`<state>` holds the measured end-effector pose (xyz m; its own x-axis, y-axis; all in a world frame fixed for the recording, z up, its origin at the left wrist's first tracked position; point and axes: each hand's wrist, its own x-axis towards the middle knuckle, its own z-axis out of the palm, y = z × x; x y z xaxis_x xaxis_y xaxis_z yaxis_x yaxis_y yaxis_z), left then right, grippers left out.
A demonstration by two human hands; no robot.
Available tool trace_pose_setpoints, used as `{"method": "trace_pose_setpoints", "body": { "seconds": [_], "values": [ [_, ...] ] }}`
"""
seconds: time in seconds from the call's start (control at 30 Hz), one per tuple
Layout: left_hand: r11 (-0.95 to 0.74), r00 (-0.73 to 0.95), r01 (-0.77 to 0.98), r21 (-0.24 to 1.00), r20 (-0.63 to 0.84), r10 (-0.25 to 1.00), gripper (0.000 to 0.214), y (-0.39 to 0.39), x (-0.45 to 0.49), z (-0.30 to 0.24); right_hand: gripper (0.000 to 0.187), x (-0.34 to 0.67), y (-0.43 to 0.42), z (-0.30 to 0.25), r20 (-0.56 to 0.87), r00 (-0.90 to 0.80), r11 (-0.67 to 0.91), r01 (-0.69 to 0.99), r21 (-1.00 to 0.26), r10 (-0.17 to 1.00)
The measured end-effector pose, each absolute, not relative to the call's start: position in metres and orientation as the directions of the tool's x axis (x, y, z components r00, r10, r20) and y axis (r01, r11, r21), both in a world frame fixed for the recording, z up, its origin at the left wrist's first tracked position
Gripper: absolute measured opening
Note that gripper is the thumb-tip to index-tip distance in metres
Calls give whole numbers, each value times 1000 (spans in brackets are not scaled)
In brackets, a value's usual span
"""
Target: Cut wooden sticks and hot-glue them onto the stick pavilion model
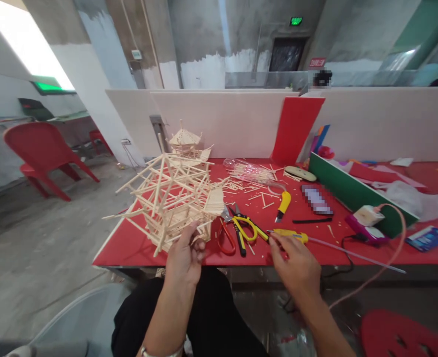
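A large open framework of pale wooden sticks, a pavilion-like stick model (167, 193), stands at the left of the red table. At its lower front corner is my left hand (185, 255), fingers curled and thumb up against the sticks, seeming to grip it. My right hand (295, 265) hovers at the table's front edge with thumb and fingertips close together; what they hold, if anything, is hidden. Just behind those fingers lies a yellow glue gun (295, 235) with a long clear glue stick in it. Between my hands rest yellow-and-black pliers (240, 238) and red-handled pliers (226, 240).
Loose sticks (234, 185) and a clear plastic bag (246, 170) lie behind the tools. A yellow cutter (284, 204), a phone (316, 200) and a charger (367, 218) with cable are to the right. A smaller stick pavilion (184, 139) stands at the back.
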<state>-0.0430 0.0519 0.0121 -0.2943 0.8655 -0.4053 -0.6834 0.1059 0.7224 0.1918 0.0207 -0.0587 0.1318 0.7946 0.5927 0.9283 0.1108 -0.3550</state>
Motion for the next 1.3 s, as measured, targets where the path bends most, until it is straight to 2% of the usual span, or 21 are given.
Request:
{"method": "trace_pose_setpoints", "body": {
  "seconds": [0.1, 0.17, 0.27, 0.47, 0.53, 0.63, 0.73, 0.87, 1.0, 1.13, 1.3],
  "values": [
    [123, -296, -671, 731, -417, 860, 30, 55, -43, 13, 36, 231, 24, -55, 308, 316, -257, 942, -218, 898],
    [128, -292, -676, 725, -423, 857, 30, 56, -44, 13, 41, 253, 26, -59, 105, 394, -375, 913, -164, 913],
    [117, -301, -679, 725, -420, 856, 31, 55, -44, 11, 44, 275, 31, -72, -110, 392, -407, 888, -213, 913],
    [94, -314, -675, 732, -400, 861, 36, 51, -44, 10, 37, 295, 44, -89, -233, 280, -346, 880, -327, 932],
    [107, -309, -675, 730, -412, 857, 37, 50, -44, 11, 38, 300, 46, -94, -221, 279, -346, 861, -373, 934],
    [123, -306, -666, 736, -420, 855, 37, 49, -44, 12, 44, 305, 43, -104, -117, 351, -361, 790, -495, 929],
    [132, -310, -660, 739, -429, 848, 36, 48, -45, 13, 49, 300, 37, -109, -24, 437, -337, 655, -676, 899],
    [147, -298, -648, 747, -427, 854, 35, 48, -45, 13, 59, 286, 33, -98, 7, 495, -235, 425, -874, 869],
    [137, -315, -634, 761, -416, 853, 36, 49, -46, 12, 55, 269, 31, -76, 47, 551, -223, 412, -884, 833],
    [101, -320, -633, 768, -377, 869, 39, 49, -47, 9, 49, 234, 20, -41, 167, 465, -74, 458, -886, 870],
    [89, -315, -630, 772, -359, 879, 40, 49, -48, 6, 50, 167, 17, 7, 338, 395, 2, 648, -762, 854]
  ]
}}
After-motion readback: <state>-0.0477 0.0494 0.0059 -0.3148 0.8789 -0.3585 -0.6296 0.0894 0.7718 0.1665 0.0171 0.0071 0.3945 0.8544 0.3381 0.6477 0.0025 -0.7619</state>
